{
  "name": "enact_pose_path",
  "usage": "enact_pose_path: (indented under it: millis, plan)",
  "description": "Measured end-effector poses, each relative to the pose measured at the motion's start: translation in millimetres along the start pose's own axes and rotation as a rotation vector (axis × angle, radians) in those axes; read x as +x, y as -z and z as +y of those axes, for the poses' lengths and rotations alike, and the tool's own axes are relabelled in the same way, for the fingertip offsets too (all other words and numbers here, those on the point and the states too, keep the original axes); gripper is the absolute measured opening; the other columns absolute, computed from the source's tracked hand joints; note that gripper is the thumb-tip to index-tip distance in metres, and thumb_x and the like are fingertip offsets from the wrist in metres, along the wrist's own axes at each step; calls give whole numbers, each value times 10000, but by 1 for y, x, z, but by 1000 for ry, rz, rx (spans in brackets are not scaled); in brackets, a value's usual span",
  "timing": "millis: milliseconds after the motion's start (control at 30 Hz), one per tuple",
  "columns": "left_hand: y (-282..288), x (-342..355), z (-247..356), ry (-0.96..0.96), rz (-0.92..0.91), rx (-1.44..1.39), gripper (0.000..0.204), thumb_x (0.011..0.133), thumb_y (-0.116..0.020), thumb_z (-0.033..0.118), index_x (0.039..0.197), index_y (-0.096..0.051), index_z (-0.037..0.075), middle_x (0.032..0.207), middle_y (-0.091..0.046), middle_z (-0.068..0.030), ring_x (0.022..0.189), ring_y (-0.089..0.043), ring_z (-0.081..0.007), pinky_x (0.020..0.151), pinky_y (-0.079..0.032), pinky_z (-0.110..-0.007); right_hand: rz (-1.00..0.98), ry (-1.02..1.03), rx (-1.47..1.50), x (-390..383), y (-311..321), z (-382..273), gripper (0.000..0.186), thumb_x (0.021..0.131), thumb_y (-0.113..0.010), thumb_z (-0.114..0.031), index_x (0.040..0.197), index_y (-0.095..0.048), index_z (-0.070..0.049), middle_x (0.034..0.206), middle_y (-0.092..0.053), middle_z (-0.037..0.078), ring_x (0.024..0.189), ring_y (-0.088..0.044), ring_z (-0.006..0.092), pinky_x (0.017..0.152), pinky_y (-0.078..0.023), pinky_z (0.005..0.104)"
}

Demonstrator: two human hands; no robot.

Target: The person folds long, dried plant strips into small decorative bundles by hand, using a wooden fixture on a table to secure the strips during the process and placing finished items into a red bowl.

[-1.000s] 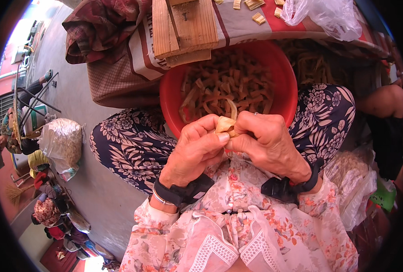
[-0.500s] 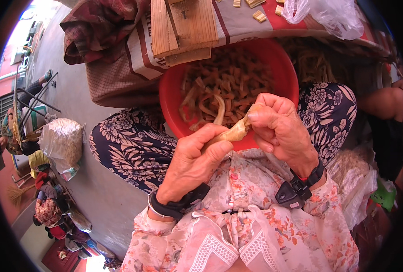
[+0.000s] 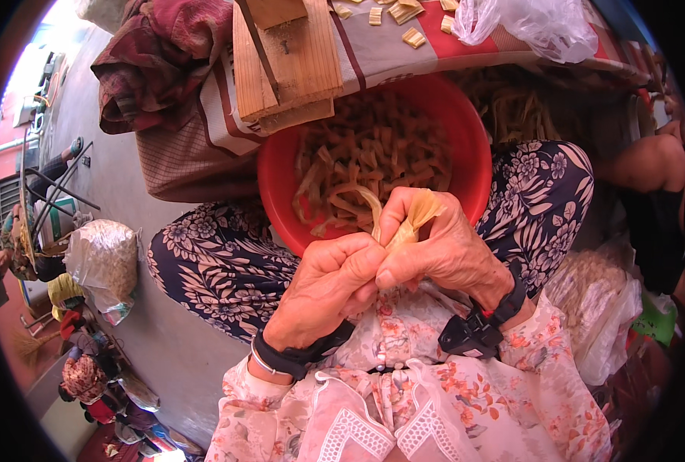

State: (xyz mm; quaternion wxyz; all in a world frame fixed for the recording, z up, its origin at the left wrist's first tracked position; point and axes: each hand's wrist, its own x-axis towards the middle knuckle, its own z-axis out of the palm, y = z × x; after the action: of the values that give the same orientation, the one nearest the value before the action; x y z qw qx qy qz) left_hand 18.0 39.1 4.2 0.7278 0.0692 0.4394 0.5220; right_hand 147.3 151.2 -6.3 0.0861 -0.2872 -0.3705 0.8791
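Observation:
Both my hands meet over my lap, just in front of a red basin. Between them is a pale yellow dried plant strip, folded and pinched narrow, with its fanned end sticking up. My right hand is closed around the strip below that fan. My left hand is closed too, thumb and fingers pinching the strip's lower part, which the fingers mostly hide. A thin, curled tail rises behind the left fingertips toward the basin. Inside the basin lie many short, folded tan pieces.
A wooden block with a slot stands on a cloth-covered low table. Small cut yellow pieces and a clear plastic bag lie there. Filled plastic bags stand at left and right. Another person's leg shows at right.
My right hand has turned and closed in against the left. The strip, earlier stretched slantwise between the hands, now shows a fanned end above the right fingers.

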Motion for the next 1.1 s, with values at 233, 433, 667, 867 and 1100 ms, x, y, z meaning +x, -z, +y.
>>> enact_pose_path:
  millis: [233,433,667,867,1100]
  plan:
    - [11,-23,-2,20,47,137,252,904,-511,157,706,-535,3,568,-431,34,475,-340,-38,428,-247,-202,20,-117,270,-9,-3,19,223,639,-624,121,724,-465,-10,591,-565,99,381,-501,122,332,-369,220]
    - [6,-13,8,-321,56,867,151,882,-537,116,819,-548,-21,648,-534,-27,567,-477,-85,499,-383,-249,-75,-153,115,-6,-5,12,300,694,-660,57,876,-441,-37,646,-581,64,448,-541,100,380,-397,194]
    - [-2,-16,17,-105,97,578,145,881,-549,125,893,-557,-19,708,-532,-8,631,-451,-49,542,-386,-213,53,-57,-165,-13,4,-7,77,823,-584,-64,785,-557,-3,683,-599,41,531,-556,67,464,-446,176]
    - [-10,-4,10,-95,52,472,142,862,-580,131,851,-583,-11,743,-548,14,686,-461,-41,573,-385,-207,138,107,-375,-13,-1,-11,126,814,-558,-58,695,-545,-20,597,-521,-18,495,-436,23,427,-340,180]
    - [-6,2,-17,-276,232,657,144,861,-575,111,908,-589,-25,671,-516,44,540,-422,-33,478,-333,-184,284,212,-387,11,3,18,201,806,-557,-111,653,-561,19,541,-520,4,511,-454,29,439,-355,209]
